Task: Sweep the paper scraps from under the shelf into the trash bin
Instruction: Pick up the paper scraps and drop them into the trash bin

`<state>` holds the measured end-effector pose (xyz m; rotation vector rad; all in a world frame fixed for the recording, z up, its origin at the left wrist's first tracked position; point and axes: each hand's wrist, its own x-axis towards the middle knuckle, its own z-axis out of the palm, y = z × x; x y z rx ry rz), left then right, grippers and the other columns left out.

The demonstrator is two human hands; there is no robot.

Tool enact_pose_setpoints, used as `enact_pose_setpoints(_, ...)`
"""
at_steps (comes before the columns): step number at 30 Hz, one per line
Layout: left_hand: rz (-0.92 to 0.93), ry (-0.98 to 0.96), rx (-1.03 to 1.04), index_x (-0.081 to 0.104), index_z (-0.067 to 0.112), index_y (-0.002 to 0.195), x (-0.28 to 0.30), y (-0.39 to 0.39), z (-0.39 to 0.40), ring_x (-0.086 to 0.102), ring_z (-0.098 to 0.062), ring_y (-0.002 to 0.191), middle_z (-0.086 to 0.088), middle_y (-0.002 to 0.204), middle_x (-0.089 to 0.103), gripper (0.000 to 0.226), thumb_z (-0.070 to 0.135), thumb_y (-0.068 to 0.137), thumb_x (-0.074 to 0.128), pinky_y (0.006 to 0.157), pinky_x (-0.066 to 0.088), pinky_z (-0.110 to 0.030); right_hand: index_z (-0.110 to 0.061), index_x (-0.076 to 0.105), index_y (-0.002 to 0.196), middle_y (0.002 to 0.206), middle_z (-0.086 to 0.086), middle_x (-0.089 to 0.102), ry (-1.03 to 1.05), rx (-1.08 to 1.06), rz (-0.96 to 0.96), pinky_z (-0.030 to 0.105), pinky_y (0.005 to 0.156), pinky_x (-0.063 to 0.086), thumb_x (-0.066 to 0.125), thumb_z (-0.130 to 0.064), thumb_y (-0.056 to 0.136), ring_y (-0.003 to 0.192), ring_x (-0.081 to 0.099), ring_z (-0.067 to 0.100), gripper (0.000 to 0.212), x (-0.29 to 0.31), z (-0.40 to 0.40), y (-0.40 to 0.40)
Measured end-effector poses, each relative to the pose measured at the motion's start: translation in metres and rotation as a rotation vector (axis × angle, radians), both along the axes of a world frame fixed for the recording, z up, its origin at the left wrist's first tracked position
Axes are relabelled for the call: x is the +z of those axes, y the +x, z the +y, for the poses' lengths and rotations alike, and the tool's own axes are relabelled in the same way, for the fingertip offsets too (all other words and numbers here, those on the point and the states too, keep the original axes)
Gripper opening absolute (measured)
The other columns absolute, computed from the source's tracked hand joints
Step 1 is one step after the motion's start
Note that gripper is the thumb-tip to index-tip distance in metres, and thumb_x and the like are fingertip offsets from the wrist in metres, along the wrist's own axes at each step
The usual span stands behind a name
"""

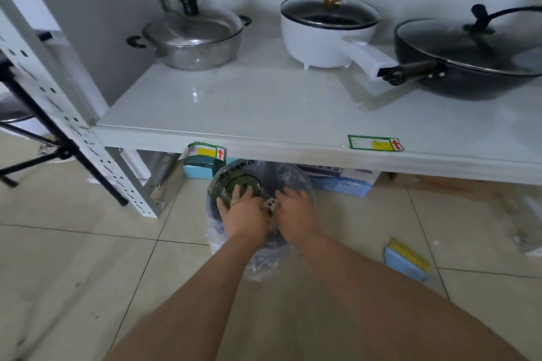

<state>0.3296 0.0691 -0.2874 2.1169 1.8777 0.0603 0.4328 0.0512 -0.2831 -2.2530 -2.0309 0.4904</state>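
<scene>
The trash bin [234, 182] is a dark round container in a clear plastic bag [264, 267] with a green smiley print. It stands on the floor, half under the front edge of the white shelf [264, 143]. My left hand [242, 211] presses on the bag over the bin's top, fingers spread and thumb gripping the plastic. My right hand [294, 212] is beside it, fingers curled on a white paper scrap [270, 204] between the two hands. A blue dustpan with a yellow brush [407, 261] lies on the tiles to the right, untouched.
On the shelf stand a steel pot [190, 38], a white electric pot [328, 32] and a black wok [475, 56]. Blue boxes [343, 182] sit under the shelf behind the bin. A perforated shelf post [88, 143] and black stand legs [44, 152] are at left.
</scene>
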Motion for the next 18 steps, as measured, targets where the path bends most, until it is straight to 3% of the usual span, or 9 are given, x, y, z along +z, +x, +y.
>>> enact_pose_setpoints(3, 0.040, -0.013, 0.035, 0.066, 0.031, 0.119, 0.000, -0.005, -0.002, 0.002, -0.019, 0.149, 0.011, 0.156, 0.026, 0.037, 0.042, 0.100, 0.036, 0.119, -0.004, -0.053, -0.015, 0.063, 0.122, 0.142, 0.006, 0.049, 0.056, -0.022, -0.040, 0.038, 0.113, 0.029, 0.038, -0.024, 0.099, 0.134, 0.034, 0.027, 0.036, 0.004, -0.003, 0.000)
enact_pose_setpoints(5, 0.047, -0.003, 0.041, 0.064, 0.031, 0.120, 0.003, -0.004, -0.004, -0.004, -0.022, 0.149, 0.009, 0.159, 0.019, 0.036, 0.042, 0.099, 0.038, 0.118, -0.004, -0.056, -0.014, 0.064, 0.120, 0.142, 0.006, 0.049, 0.098, -0.020, -0.063, 0.039, 0.114, 0.028, 0.039, -0.024, 0.098, 0.134, 0.033, 0.027, 0.035, 0.004, -0.003, 0.001)
enact_pose_setpoints(6, 0.064, 0.004, 0.031, 0.056, 0.031, 0.130, 0.004, -0.003, -0.005, -0.009, -0.024, 0.148, 0.007, 0.161, 0.009, 0.036, 0.037, 0.098, 0.041, 0.117, -0.004, -0.059, -0.014, 0.058, 0.127, 0.148, 0.006, 0.042, 0.107, -0.038, -0.034, 0.040, 0.116, 0.026, 0.041, -0.023, 0.097, 0.138, 0.029, 0.027, 0.035, 0.003, -0.003, 0.001)
enact_pose_setpoints(8, 0.074, -0.005, 0.039, 0.019, 0.029, 0.151, 0.007, -0.001, -0.006, -0.018, -0.029, 0.147, 0.002, 0.160, -0.015, 0.064, 0.027, 0.093, 0.047, 0.115, -0.002, -0.062, -0.016, 0.032, 0.146, 0.160, 0.003, 0.017, 0.093, -0.071, 0.041, 0.042, 0.120, 0.019, 0.047, -0.020, 0.095, 0.146, 0.014, 0.029, 0.053, 0.003, -0.004, 0.001)
enact_pose_setpoints(10, 0.031, -0.072, 0.106, -0.007, 0.027, 0.152, 0.007, 0.000, -0.007, -0.021, -0.033, 0.145, -0.001, 0.158, -0.025, 0.083, 0.028, 0.092, 0.051, 0.114, 0.000, -0.064, -0.017, 0.008, 0.153, 0.163, 0.001, -0.002, 0.045, -0.095, 0.048, 0.044, 0.121, 0.013, 0.049, -0.023, 0.095, 0.149, 0.002, 0.030, 0.071, 0.003, -0.006, 0.001)
enact_pose_setpoints(15, -0.006, -0.234, 0.264, -0.011, 0.027, 0.152, -0.004, -0.018, -0.011, -0.015, -0.036, 0.146, -0.004, 0.159, -0.022, 0.092, 0.029, 0.091, 0.058, 0.115, 0.005, -0.062, -0.007, -0.008, 0.151, 0.159, 0.014, -0.018, -0.169, -0.266, 0.080, 0.045, 0.122, 0.009, 0.048, -0.020, 0.095, 0.148, -0.003, 0.038, 0.081, -0.005, -0.012, 0.006)
enact_pose_setpoints(18, -0.033, -0.258, 0.231, -0.005, 0.025, 0.153, -0.011, -0.030, -0.017, -0.006, -0.037, 0.147, -0.006, 0.160, -0.016, 0.085, 0.022, 0.092, 0.054, 0.118, 0.012, -0.055, 0.002, -0.012, 0.149, 0.158, 0.020, -0.017, -0.248, -0.321, 0.157, 0.039, 0.119, 0.022, 0.048, -0.015, 0.095, 0.146, 0.014, 0.037, 0.082, -0.015, -0.016, 0.008)
